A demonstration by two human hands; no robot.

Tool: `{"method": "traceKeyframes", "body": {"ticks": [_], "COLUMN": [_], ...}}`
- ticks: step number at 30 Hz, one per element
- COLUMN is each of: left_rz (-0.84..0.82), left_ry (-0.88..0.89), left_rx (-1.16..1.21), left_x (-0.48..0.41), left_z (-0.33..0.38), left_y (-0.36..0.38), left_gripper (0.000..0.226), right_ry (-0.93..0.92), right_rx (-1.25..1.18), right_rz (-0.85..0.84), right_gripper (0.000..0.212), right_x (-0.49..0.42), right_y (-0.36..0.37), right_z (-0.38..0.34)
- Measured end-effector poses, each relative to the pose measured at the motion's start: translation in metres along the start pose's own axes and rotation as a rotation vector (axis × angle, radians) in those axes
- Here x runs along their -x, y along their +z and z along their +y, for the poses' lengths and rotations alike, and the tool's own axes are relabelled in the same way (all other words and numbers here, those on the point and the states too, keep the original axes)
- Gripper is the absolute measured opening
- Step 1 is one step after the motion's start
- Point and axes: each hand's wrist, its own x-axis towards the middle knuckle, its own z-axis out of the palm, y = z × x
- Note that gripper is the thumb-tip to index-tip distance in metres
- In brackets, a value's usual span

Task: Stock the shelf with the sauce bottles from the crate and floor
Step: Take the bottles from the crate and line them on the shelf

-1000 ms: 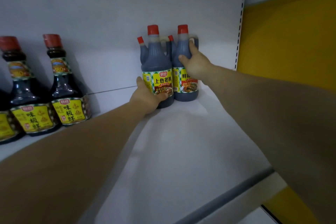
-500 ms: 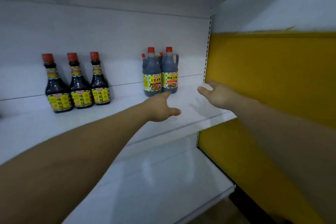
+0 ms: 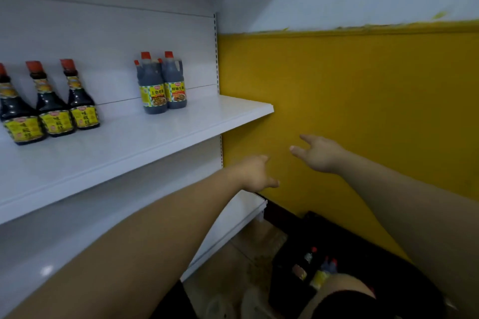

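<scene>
Two handled dark sauce jugs with red caps and yellow labels stand side by side at the back right of the white shelf. Three slim-necked sauce bottles stand further left on the same shelf. My left hand and my right hand hang empty in the air right of the shelf end, fingers relaxed, in front of the yellow wall. Low down at the right, a black crate on the floor holds a few more red-capped bottles.
A lower white shelf juts out beneath. The yellow wall runs along the right. My knee partly covers the crate. Brownish floor shows between shelf and crate.
Both hands let go of the two jugs and pulled back from the shelf, moving down and to the right. My view backed away and tilted down, bringing the crate into sight.
</scene>
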Motion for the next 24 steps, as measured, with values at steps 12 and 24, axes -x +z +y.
{"method": "traceKeyframes", "body": {"ticks": [12,24], "left_rz": [-0.358,-0.702], "left_ry": [0.290,0.302], "left_rx": [-0.161,-0.252], "left_x": [-0.073,-0.165], "left_z": [0.085,0.099], "left_y": [0.124,0.325], "left_gripper": [0.087,0.087], "right_ry": [0.379,0.641], "right_rx": [0.148,-0.001], "right_rz": [-0.138,-0.361], "right_gripper": [0.075,0.074], "right_x": [0.064,0.086], "right_y": [0.018,0.120], "right_z": [0.134,0.328]}}
